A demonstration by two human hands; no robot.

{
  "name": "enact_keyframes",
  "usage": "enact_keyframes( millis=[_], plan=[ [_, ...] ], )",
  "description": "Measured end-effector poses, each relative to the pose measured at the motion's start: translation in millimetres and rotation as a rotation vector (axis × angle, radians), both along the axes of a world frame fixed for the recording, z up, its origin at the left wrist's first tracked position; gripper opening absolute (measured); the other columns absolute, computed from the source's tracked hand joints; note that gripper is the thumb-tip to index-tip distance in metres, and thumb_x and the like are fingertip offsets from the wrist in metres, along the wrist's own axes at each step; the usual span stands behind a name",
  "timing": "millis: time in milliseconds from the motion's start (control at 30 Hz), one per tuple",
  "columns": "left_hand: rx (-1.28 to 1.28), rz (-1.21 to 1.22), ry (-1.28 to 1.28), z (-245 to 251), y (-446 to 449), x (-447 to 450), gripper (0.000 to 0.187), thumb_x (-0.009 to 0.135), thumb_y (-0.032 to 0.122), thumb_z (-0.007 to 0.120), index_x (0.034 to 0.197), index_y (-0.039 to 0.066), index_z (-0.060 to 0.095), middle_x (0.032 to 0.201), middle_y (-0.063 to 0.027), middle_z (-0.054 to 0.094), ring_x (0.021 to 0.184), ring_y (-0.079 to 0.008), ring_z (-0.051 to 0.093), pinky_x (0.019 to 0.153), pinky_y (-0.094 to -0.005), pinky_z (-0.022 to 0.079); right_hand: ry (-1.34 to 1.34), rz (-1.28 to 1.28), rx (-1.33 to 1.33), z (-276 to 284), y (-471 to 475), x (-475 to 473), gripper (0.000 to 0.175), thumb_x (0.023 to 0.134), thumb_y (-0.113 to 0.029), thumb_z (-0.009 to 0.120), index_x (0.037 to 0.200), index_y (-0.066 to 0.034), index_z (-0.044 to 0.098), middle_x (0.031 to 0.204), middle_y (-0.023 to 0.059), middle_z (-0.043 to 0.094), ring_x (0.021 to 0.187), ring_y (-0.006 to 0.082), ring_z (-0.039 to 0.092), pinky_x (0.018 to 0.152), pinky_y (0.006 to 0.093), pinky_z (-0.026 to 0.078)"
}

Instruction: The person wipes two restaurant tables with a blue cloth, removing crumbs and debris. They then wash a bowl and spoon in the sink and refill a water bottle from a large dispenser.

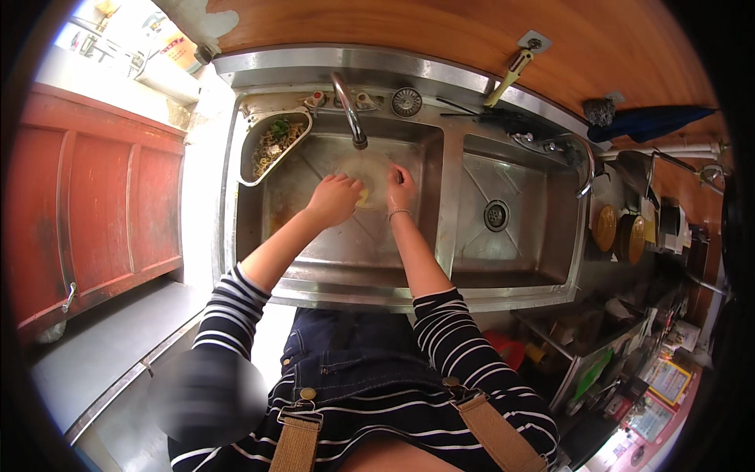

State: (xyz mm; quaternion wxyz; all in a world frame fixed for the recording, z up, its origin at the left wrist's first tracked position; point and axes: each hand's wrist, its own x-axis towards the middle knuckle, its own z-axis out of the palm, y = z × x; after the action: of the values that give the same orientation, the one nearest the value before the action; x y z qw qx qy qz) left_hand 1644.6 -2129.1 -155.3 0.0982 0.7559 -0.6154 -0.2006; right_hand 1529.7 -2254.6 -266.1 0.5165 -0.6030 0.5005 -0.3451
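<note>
My left hand (336, 199) reaches into the left basin of a stainless steel sink (330, 262), palm down with its fingers curled. A small yellow piece (363, 197) shows at its fingertips; what it is, I cannot tell. Just to the right, my right hand (401, 190) is closed around a small dark object (400, 176), perhaps a handle, mostly hidden by the fingers. A bracelet circles that wrist. Between and below the hands is a pale round shape over the basin floor, too unclear to name. The curved faucet (349, 112) hangs above it; no stream is plain.
A corner strainer basket (298, 147) with food scraps sits at the basin's back left. A metal drain strainer (406, 102) rests on the ledge. The right basin (531, 253) has a drain (496, 215). A yellow-green peeler-like tool (508, 78) hangs on the wall.
</note>
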Motion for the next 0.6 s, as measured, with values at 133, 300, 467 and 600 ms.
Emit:
enact_keyframes(
  millis=[133, 300, 467, 600],
  plan=[
    [-0.474, 0.362, -0.022, 12, 37, -7, 0.024, 0.079, 0.012, 0.059, 0.103, 0.007, 0.056, 0.104, -0.0073, 0.06, 0.101, -0.0266, 0.054, 0.088, -0.0385, 0.04, -0.122, -0.24, 0.667, -41, -6, -10, 0.011, 0.079, 0.004, 0.054, 0.081, -0.005, 0.059, 0.07, 0.003, 0.053, 0.05, 0.0127, 0.044, 0.047, 0.0264, 0.039],
    [-0.368, 0.535, -0.028, -15, 25, -11, 0.035, 0.08, 0.011, 0.058, 0.114, 0.007, 0.053, 0.114, -0.0098, 0.056, 0.106, -0.031, 0.051, 0.088, -0.0403, 0.04, -0.537, 0.052, 1.46, -72, -10, -10, 0.021, 0.076, 0.008, 0.054, 0.067, -0.0077, 0.043, 0.06, 0.0006, 0.042, 0.038, 0.0095, 0.028, 0.032, 0.0228, 0.022],
    [-0.603, 0.645, 0.175, -31, -50, -13, 0.037, 0.085, 0.022, 0.056, 0.117, 0.004, 0.05, 0.122, -0.0189, 0.05, 0.108, -0.0385, 0.049, 0.088, -0.043, 0.043, -0.772, -0.125, 1.525, -49, -1, 3, 0.027, 0.074, 0.01, 0.057, 0.064, -0.0097, 0.041, 0.055, 0.0004, 0.041, 0.039, 0.0096, 0.032, 0.034, 0.019, 0.026],
    [-0.288, 0.553, 0.183, -58, -103, -3, 0.035, 0.081, 0.018, 0.055, 0.113, 0.004, 0.053, 0.115, -0.0185, 0.055, 0.098, -0.0357, 0.057, 0.077, -0.0447, 0.048, -0.756, -0.404, 1.569, -25, -1, -9, 0.024, 0.074, 0.015, 0.052, 0.066, -0.0062, 0.043, 0.058, 0.0016, 0.043, 0.043, 0.0095, 0.035, 0.035, 0.0168, 0.029]
  ],
)
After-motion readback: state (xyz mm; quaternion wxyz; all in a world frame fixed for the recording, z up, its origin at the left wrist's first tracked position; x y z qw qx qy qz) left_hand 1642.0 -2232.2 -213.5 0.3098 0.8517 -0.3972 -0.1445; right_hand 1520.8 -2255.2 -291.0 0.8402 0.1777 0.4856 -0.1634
